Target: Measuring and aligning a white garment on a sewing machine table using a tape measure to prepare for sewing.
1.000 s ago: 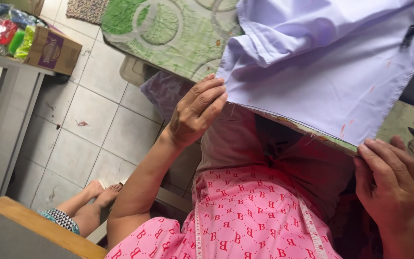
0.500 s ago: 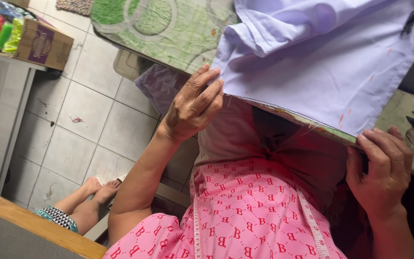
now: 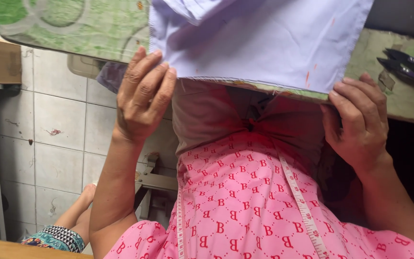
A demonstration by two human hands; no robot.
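Two hands grip near edge of cloth [image 3: 264, 43] at table [image 3: 73, 29] edge. Cloth pale lilac, smooth, few orange marks near hem, folded bunch at top. Left hand [image 3: 142, 103] pinches left corner, fingers over hem. Right hand [image 3: 358, 124] clasps right corner, fingers curled on top. Scissors [image 3: 406, 64] lie on table right of cloth. Tape measure [image 3: 303, 206] hangs over pink dress.

Pale lilac cloth [image 3: 264, 43], green patterned table cover [image 3: 68, 24], pink red-lettered garment [image 3: 235, 211].
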